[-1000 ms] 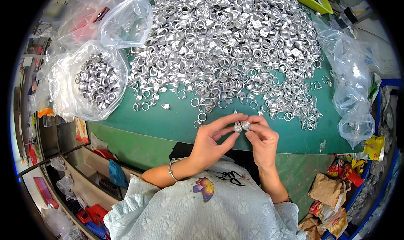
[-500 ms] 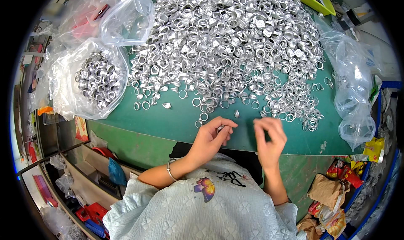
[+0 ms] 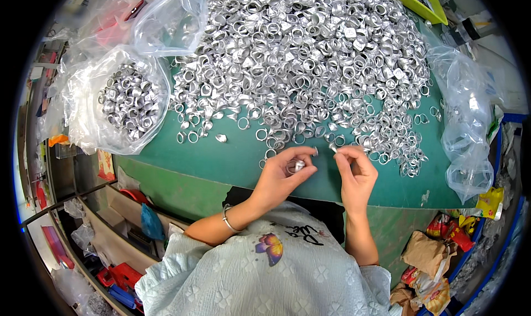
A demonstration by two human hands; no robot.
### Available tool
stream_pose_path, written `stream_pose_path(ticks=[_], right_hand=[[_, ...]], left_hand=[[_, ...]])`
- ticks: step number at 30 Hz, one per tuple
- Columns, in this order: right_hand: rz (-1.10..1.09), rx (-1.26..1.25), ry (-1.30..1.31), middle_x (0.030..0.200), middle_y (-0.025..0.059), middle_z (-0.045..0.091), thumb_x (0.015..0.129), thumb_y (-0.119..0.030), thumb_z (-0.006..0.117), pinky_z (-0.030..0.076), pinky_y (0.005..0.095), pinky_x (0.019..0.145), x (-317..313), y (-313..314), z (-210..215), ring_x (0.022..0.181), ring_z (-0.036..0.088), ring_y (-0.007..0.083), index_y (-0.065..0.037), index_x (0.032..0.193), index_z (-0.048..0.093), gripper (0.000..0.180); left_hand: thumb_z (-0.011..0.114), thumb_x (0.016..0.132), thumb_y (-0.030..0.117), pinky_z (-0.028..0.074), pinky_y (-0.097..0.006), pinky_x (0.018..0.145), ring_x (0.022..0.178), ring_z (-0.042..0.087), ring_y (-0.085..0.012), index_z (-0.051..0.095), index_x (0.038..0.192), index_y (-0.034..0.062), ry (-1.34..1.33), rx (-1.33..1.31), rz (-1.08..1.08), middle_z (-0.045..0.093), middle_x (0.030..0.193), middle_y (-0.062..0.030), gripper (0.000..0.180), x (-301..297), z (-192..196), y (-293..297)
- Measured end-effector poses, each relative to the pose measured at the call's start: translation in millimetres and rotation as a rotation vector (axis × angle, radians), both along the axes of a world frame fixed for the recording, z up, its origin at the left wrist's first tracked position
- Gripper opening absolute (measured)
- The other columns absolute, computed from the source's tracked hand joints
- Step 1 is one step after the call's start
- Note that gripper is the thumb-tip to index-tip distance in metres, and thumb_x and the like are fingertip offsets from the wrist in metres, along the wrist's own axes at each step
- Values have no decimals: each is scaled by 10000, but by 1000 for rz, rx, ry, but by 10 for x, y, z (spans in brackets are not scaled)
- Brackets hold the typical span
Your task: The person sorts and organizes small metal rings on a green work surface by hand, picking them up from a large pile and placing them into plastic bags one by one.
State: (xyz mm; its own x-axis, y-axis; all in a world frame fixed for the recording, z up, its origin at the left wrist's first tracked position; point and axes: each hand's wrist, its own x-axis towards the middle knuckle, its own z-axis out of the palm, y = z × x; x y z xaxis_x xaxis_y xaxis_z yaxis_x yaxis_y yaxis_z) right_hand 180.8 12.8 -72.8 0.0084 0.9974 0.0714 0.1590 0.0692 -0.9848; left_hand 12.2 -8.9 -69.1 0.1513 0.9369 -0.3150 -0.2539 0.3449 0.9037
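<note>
A big heap of silver-coloured metal rings spreads over the green tabletop. My left hand is curled, palm turned inward, with a few rings cupped in its fingers. Its thumb and index finger stand apart, and a small ring piece shows at the index fingertip. Just to the right, my right hand pinches a single ring between thumb and index finger, near the heap's front edge. At the left, an opened clear plastic bag holds a pile of similar rings.
More clear plastic bags lie along the table's right side. At the far right corner sits a yellow-green tray. Below the table are wooden shelves on the left and a crumpled brown paper bag on the right.
My left hand has opened its thumb and index finger, exposing the rings in its palm. My right fingers, blurred before, now pinch a ring.
</note>
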Motion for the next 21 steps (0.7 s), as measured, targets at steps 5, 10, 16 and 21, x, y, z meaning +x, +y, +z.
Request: stream_pose_path(ticks=[5,10,16,21], right_hand=[[77,-285,566,912,55,597,896,-13,562,446,228,763,-128,-227,19,843,581,116,22,986,585,99],[96,-189,581,981,77,579,894,-11,562,435,248,797,-159,-257,-39,899,550,127,25,983,588,99],[70,-172,425,981,79,584,865,26,569,428,245,762,-184,-280,0,877,542,131,30,970,600,109],[-79,31,-315,863,112,616,777,59,611,456,295,705,-30,-99,107,811,569,204,12,950,618,179]], left_hand=[[658,788,-50,449,-189,733,866,551,-79,592,1134,-16,-100,123,16,543,959,-31,353,136,61,24],[679,765,-47,442,-195,654,814,545,-81,659,1029,-1,135,216,38,565,945,-48,268,118,131,-13],[703,736,-32,420,-210,564,701,535,-86,694,975,31,362,362,79,588,844,-37,247,119,169,-9],[708,740,0,427,-251,520,597,530,-127,690,966,49,688,491,40,578,782,-52,232,50,19,28]])
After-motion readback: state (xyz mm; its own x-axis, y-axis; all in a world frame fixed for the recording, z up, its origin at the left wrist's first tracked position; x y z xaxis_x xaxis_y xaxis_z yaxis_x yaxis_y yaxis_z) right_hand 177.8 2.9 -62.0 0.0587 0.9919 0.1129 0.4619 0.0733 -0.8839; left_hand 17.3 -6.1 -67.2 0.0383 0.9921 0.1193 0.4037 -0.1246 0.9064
